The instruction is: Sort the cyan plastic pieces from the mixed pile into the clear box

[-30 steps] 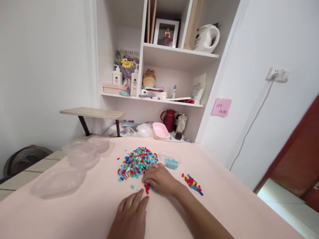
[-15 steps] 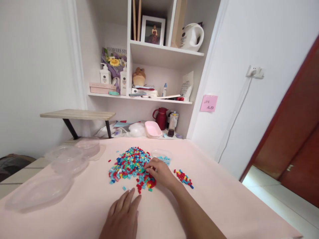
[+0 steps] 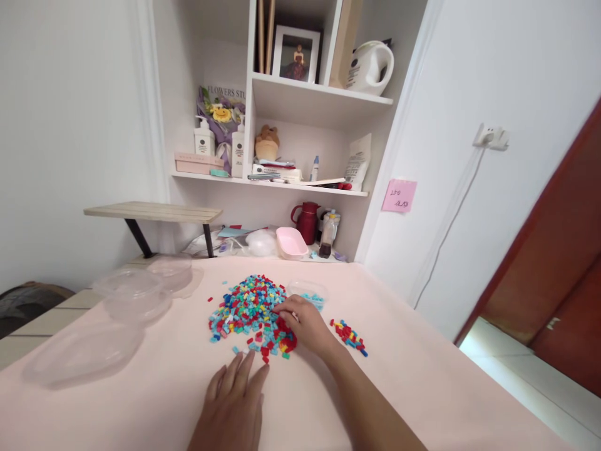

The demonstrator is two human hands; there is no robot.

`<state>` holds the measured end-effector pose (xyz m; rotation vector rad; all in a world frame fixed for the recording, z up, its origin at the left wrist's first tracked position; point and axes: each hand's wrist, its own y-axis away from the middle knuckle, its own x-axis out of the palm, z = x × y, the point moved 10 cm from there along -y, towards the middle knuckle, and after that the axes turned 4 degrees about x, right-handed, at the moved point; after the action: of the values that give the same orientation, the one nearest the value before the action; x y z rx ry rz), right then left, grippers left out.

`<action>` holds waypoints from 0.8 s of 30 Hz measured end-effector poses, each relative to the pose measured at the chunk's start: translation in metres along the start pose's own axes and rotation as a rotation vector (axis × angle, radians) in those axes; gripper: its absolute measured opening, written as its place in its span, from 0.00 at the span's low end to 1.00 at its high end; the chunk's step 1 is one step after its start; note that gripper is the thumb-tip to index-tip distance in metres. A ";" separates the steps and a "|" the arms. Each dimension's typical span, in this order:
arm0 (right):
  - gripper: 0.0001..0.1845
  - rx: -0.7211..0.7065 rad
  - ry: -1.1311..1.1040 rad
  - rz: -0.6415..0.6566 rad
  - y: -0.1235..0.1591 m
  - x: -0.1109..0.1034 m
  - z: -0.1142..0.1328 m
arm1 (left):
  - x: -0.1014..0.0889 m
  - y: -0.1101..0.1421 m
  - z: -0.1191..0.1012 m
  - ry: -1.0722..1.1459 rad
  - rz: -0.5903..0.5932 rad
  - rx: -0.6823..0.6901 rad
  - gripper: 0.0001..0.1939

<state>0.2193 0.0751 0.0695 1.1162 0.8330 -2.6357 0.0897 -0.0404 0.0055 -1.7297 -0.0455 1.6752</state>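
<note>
A heap of small toy bricks (image 3: 248,305), mostly light blue and red with some yellow, green and dark blue, lies mid-table. My right hand (image 3: 306,321) reaches into its right side. Thumb and forefinger are drawn together there; whatever is between them is too small to make out. Just behind this hand stands a clear plastic container (image 3: 300,287) holding light blue bricks. My left hand (image 3: 232,401) rests on the tabletop in front of the heap, fingers stretched out, holding nothing. A smaller group of bricks (image 3: 348,337), mainly red, yellow and blue, lies right of my right wrist.
Several clear plastic containers (image 3: 89,347) stand along the left of the pink-covered table (image 3: 422,388). A raised wooden stand (image 3: 154,213) is at the back left. Behind the table sit a pink tray (image 3: 292,243), a red jug (image 3: 307,222) and a bottle (image 3: 326,237).
The view has shifted slightly. A few bricks near the heap's front edge lie differently, more spread toward my left hand. My right hand stays at the heap's right side; my left hand remains flat.
</note>
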 end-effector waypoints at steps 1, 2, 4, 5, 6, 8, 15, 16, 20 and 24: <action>0.14 0.019 0.049 0.010 0.000 0.002 -0.004 | 0.000 0.001 0.000 -0.010 -0.013 0.003 0.25; 0.14 0.021 0.090 0.039 0.001 0.006 -0.005 | 0.000 0.001 -0.001 -0.019 -0.024 0.006 0.25; 0.14 -0.019 0.119 0.115 0.003 0.015 0.001 | 0.000 0.002 -0.002 -0.024 -0.028 0.006 0.24; 0.14 -0.050 0.104 0.142 0.004 0.018 0.006 | 0.000 0.002 -0.002 -0.022 -0.022 0.003 0.24; 0.14 -0.076 0.074 0.153 0.005 0.019 0.012 | 0.000 0.001 -0.002 -0.018 -0.012 0.000 0.24; 0.14 -0.088 -0.003 0.131 0.005 0.013 0.017 | 0.000 0.001 -0.002 -0.010 0.006 -0.003 0.24; 0.09 0.108 -0.032 0.084 0.003 -0.001 -0.020 | -0.006 0.001 -0.004 -0.033 -0.023 0.021 0.24; 0.09 0.115 -0.015 0.122 0.005 0.003 -0.024 | -0.007 0.001 -0.004 -0.040 -0.031 0.025 0.24; 0.06 0.110 0.032 0.221 0.009 0.015 -0.027 | -0.010 0.001 -0.006 -0.058 -0.042 0.043 0.23; 0.10 0.110 0.050 0.229 0.009 0.017 -0.027 | -0.010 0.000 -0.005 -0.040 -0.015 0.027 0.24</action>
<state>0.2275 0.0834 0.0382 1.2291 0.5373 -2.4976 0.0924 -0.0470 0.0135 -1.6720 -0.0539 1.6926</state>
